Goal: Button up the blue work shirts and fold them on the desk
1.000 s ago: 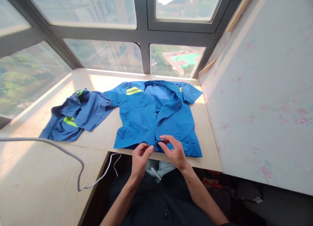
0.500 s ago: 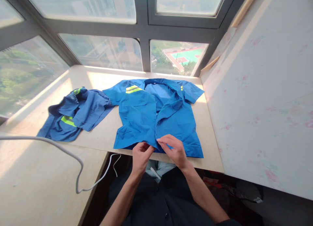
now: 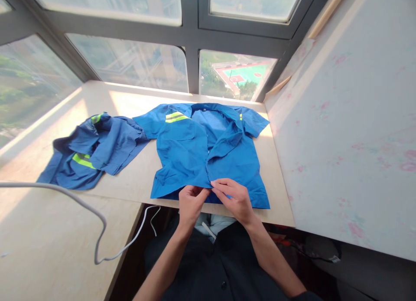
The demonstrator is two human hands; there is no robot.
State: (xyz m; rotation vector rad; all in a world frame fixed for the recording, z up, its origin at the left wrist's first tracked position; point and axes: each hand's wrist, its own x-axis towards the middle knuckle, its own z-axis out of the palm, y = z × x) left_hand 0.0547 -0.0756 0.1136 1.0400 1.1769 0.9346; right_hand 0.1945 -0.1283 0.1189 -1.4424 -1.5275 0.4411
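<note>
A bright blue short-sleeved shirt point(image 3: 191, 155) with a yellow reflective stripe lies flat, front up, on the wooden table point(image 3: 136, 179). My left hand point(image 3: 190, 203) pinches the left front panel at the bottom of the opening. My right hand point(image 3: 234, 200) pinches the right front panel beside it. Both hands meet at the shirt's lower hem, close to the table's near edge, fingers closed on the fabric.
A darker blue shirt point(image 3: 94, 149) with yellow stripes lies crumpled at the left. A white cable point(image 3: 81, 203) runs across the lower left surface and hangs off the edge. A pale wall point(image 3: 351, 119) stands at the right, windows behind.
My hands have drawn closer together at the shirt's lower opening, bringing the two front edges nearly together. The view shifted slightly to the right.
</note>
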